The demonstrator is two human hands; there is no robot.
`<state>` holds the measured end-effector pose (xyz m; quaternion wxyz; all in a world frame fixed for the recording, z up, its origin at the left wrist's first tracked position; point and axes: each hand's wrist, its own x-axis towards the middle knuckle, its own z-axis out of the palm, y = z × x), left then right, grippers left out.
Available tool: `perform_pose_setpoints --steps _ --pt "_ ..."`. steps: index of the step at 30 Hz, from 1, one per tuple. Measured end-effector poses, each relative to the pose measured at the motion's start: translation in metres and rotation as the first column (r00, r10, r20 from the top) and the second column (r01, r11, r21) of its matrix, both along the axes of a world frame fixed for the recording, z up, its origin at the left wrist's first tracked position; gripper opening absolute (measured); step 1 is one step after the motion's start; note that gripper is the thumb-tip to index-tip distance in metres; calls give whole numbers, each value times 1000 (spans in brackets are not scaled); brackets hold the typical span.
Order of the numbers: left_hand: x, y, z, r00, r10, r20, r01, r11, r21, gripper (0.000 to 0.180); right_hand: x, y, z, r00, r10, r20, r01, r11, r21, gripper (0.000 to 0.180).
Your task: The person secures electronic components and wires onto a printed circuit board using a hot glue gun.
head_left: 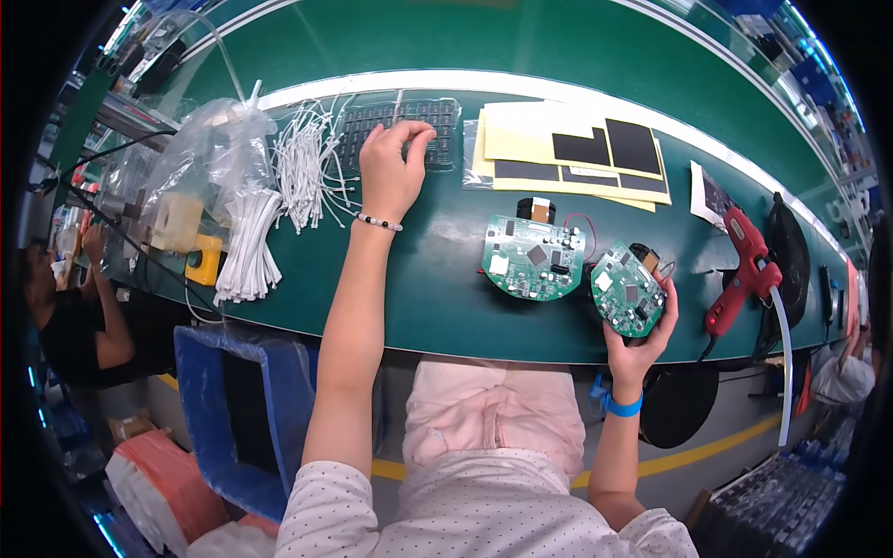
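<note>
My left hand [393, 172], with a beaded bracelet at its wrist, is over a clear tray [448, 112] filled with rows of small dark parts. Its thumb and fingertips are drawn together in a pinch; whatever they hold is too small or hidden to name. A thin pale strip [398, 104] shows just beyond the fingers. On the right, my right hand [644, 349], a blue band round the wrist, grips a green circuit board [630, 288] by its lower right edge, tilted. A second green circuit board [533, 257] rests on the bench beside it, a dark part with a tan strip behind it.
White cable bundles [249, 246] and a clear plastic bag [209, 153] lie left. Yellow sheets with black pads [577, 149] lie at the back. A red glue gun [744, 270] stands right. A blue bin [214, 418] is below the bench [437, 298]; other people sit at both sides.
</note>
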<state>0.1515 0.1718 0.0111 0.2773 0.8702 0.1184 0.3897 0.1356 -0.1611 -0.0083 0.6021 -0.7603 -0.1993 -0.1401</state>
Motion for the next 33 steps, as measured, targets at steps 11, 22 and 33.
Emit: perform_pose_setpoints --steps 11,22,33 --pt "9 -6 -24 979 0 -203 42 979 202 9 0 2 2 1000 -5 -24 6 1000 23 87" --pt "8 -10 -22 971 58 -234 -11 980 197 5 -2 1 1 1000 7 -11 -7 1000 -20 82" --pt "13 -4 -26 983 57 -176 -10 967 254 4 1 1 -1 1000 -4 -2 4 1000 13 86"
